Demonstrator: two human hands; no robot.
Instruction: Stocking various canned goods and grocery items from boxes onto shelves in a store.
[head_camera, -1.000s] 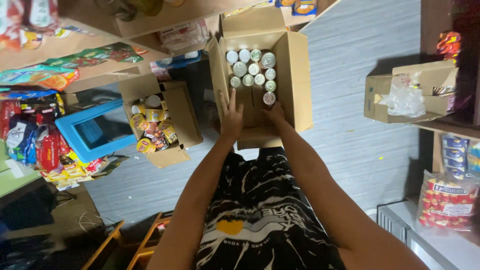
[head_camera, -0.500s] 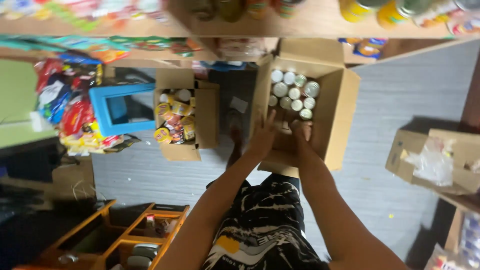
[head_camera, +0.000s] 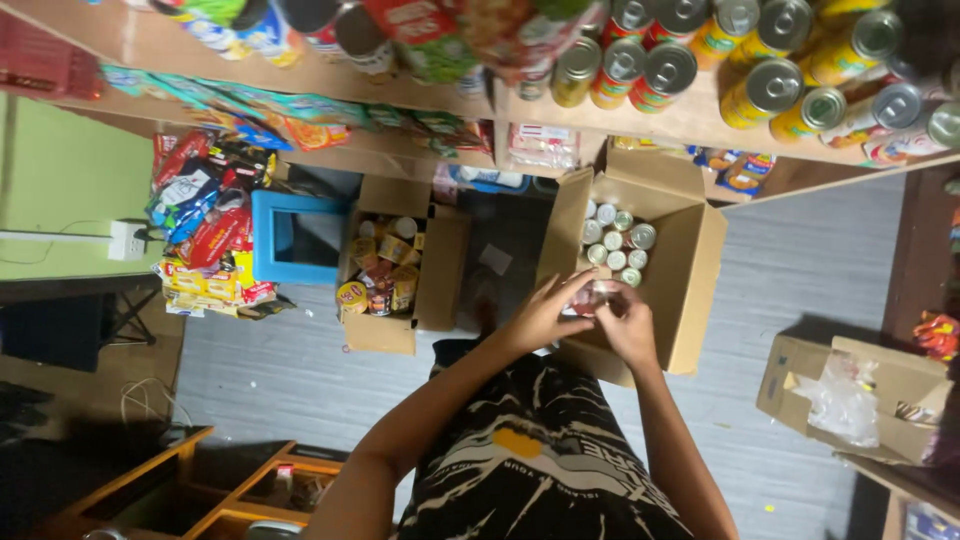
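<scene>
Far left, on the floor: heap of bright red and yellow snack packets, then an open blue plastic bin, contents too dark to tell. Beside that, a small brown cardboard box with flaps open, packed with yellow-labelled tins and cups, some lying tilted.

Middle, above the lap: left hand and right hand meeting at the near edge of the large open brown cardboard box. Fingers of both hands curled inward around one small round silver-topped can, held just over the box's near flap. Looks like handling a single can at the box mouth, though lifting out or setting in cannot be told. Calls for a steady hold from both sides and clearance over the flap.

Inside the large box: a cluster of upright silver-lidded cans filling only the far left corner, with bare cardboard across the rest.

Above: wooden shelf lined with yellow and red cans lying on their sides.

Far right: another open cardboard box holding a crumpled clear plastic bag.
</scene>
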